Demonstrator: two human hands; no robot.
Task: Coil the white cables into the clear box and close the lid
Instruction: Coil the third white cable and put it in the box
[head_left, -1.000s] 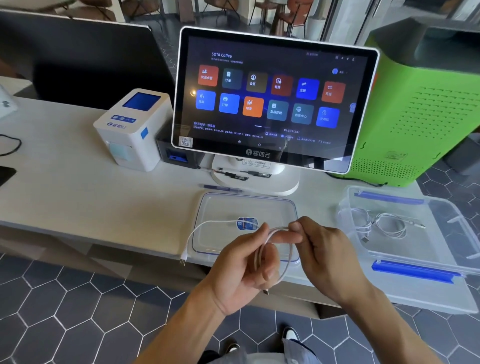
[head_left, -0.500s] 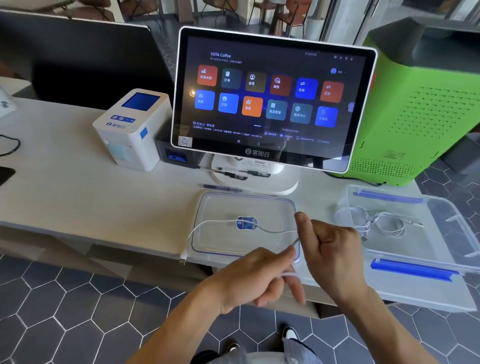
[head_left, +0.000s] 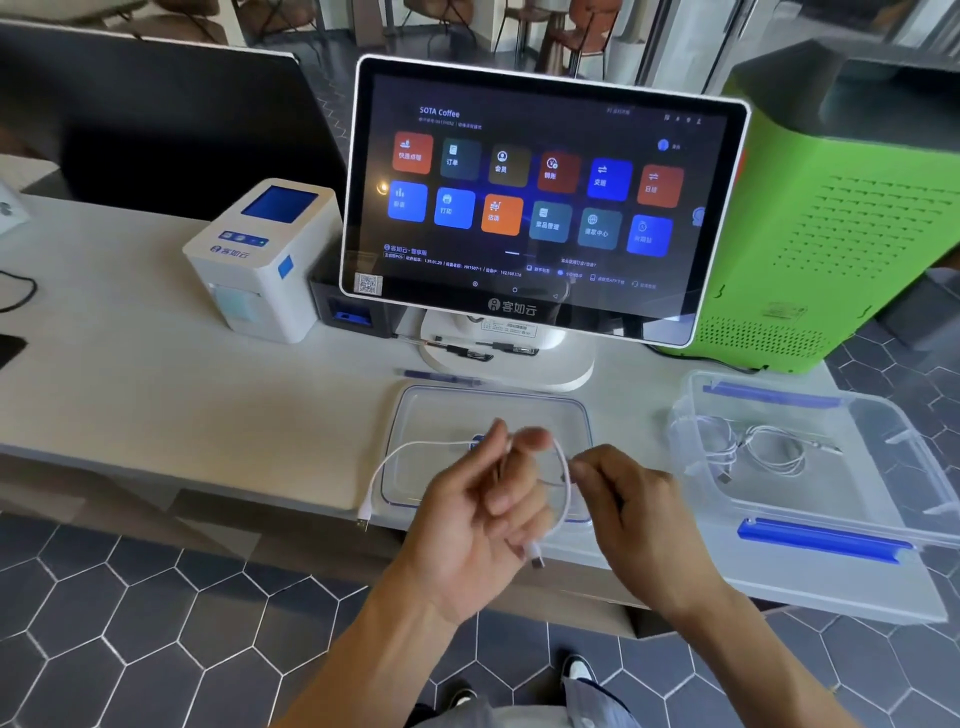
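My left hand (head_left: 485, 512) is raised over the counter's front edge, palm toward me, and grips a loop of a white cable (head_left: 410, 448). The loop runs round the fingers and a plug hangs below them. The cable's free end trails left over the clear lid (head_left: 519, 402) and drops off the counter edge. My right hand (head_left: 631, 514) pinches the same cable just right of the loop. The clear box (head_left: 893, 457) with blue latches stands open at the right, with coiled white cables (head_left: 763, 447) lying inside.
A touchscreen terminal (head_left: 540, 197) stands behind the lid, with a pen (head_left: 441, 376) at its base. A white printer (head_left: 265, 254) is at the left and a green machine (head_left: 852, 218) at the back right. Hexagon floor tiles lie below the counter edge.
My left hand turned and rose, winding another loop of the cable round its fingers. My right hand moved slightly right and lower along the cable. The trailing end on the lid is shorter.
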